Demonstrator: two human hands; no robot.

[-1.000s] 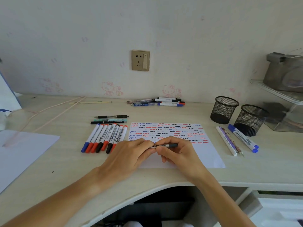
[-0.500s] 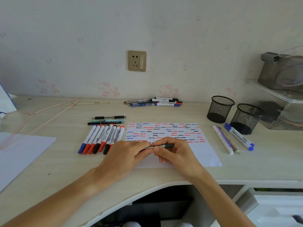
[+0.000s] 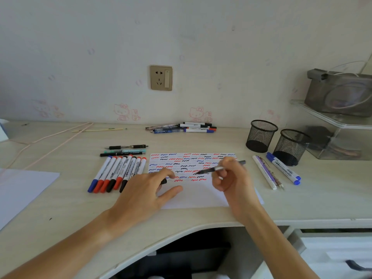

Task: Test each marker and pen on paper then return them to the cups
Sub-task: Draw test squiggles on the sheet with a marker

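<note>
My right hand (image 3: 233, 180) grips an uncapped black pen (image 3: 219, 168), its tip pointing left just over the white paper (image 3: 193, 196), which is covered in red, blue and black squiggles. My left hand (image 3: 145, 196) rests on the paper's left edge and holds the pen's black cap (image 3: 164, 181) under its fingers. A row of several capped markers (image 3: 116, 172) lies left of the paper. Two black mesh cups (image 3: 261, 135) (image 3: 290, 147) stand at the right, with nothing visible inside them.
Three pens (image 3: 124, 151) lie above the marker row. A pile of pens and markers (image 3: 181, 127) sits by the wall. A blue marker (image 3: 283, 168) and two pens (image 3: 265, 174) lie beside the cups. A second sheet (image 3: 20, 190) is at left, a clear shelf (image 3: 338, 125) at right.
My hands were together on the capped pen; now they are apart. The cap stays in my left hand, and my right hand has turned the pen's tip toward the paper.
</note>
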